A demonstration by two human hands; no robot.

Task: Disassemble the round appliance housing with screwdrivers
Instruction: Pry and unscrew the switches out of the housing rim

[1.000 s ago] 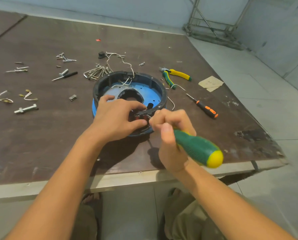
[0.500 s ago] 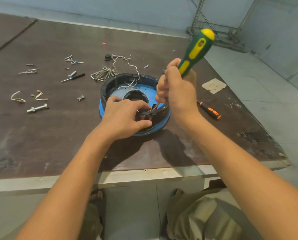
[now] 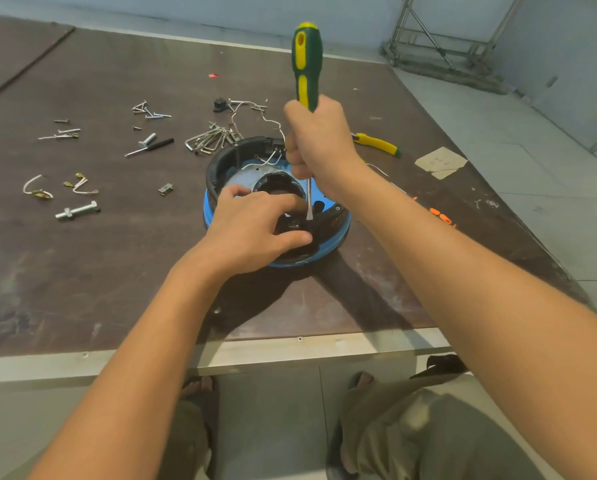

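The right grip was closed in a fist round the lower handle of the green-and-yellow-handled screwdriver. The left grip was curled inside the near edge of the round black-and-blue plastic housing, thumb and fingers pinching a small black fitting.

The housing sat on the dark brown worktop, near its front edge. The screwdriver's long axis stood almost upright, handle up, with the blade running straight down out of the fist. The tip met the fitting just beside the left fingertips. So the work point lay directly below the right grip and against the left one, which was the nearer. Any push would probably travel down the shaft, close to those fingers.

By count there was one housing, one screwdriver in hand and one fitting. Loose on the worktop were one bunch of bent steel hex keys, one silver bolt with nut and one yellow-handled pliers.
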